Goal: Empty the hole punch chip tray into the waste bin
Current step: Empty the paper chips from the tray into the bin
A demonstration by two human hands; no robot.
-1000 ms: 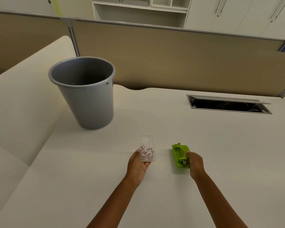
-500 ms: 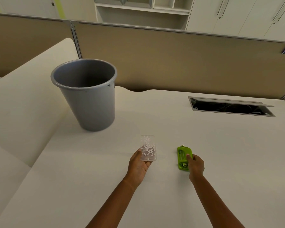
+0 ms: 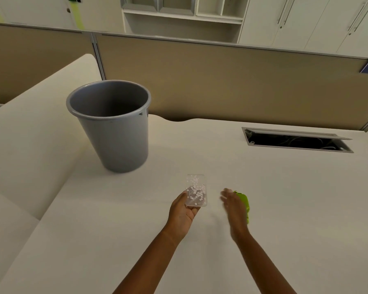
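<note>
My left hand (image 3: 182, 213) holds the near end of the clear chip tray (image 3: 196, 190), which is level above the desk and holds several white paper chips. The green hole punch (image 3: 244, 203) lies on the desk to the right of the tray, mostly hidden behind my right hand (image 3: 234, 205). That hand is blurred, its fingers spread, just left of the punch and holding nothing. The grey waste bin (image 3: 115, 128) stands upright on the desk at the far left, well beyond the tray.
The white desk (image 3: 285, 198) meets a tan partition (image 3: 221, 81) at the back. An open cable hatch (image 3: 295, 141) sits in the desk at the far right. A raised white surface (image 3: 30, 134) runs along the left.
My right hand has let go of the green punch and moved left off it, fingers now spread. The tray stays in my left hand at about the same spot.
</note>
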